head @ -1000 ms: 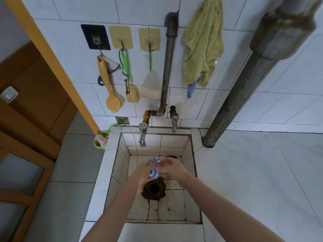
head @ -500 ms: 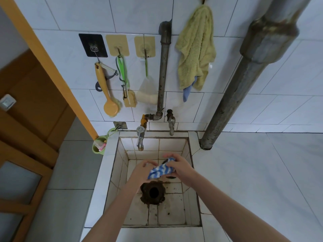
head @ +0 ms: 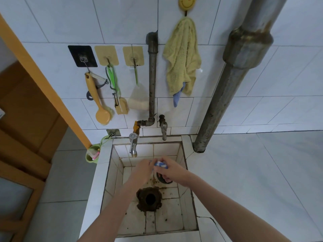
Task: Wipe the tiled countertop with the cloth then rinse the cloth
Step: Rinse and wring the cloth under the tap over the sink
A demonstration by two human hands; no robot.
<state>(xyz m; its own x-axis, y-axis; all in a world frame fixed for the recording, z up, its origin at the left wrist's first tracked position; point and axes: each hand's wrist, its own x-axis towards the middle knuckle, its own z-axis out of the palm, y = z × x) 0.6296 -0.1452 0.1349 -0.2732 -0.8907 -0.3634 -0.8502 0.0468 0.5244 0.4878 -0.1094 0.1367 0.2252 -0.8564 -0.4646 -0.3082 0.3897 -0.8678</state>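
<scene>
The 2 hands meet over the tiled sink (head: pixel 167 149). The left hand (head: pixel 142 171) and right hand (head: pixel 172 172) both grip the bunched blue-and-white cloth (head: pixel 161 164) near the chrome tap (head: pixel 133 145) (no water stream is visible), probably wringing it so that drips fall toward the drain (head: pixel 149 198), clear of the tiled countertop (head: pixel 253 180).

A yellow towel (head: pixel 181 56) hung from a smiley-face hook (head: pixel 186 3) on the white tiled wall, just right of a thin rusty pipe (head: pixel 152 75). Left of that pipe hung a bagged sponge (head: pixel 138 100) and a yellow brush (head: pixel 100 105). A thick grey pipe (head: pixel 232 75) stood further right, and a green cup (head: pixel 91 154) hung low on the left.
</scene>
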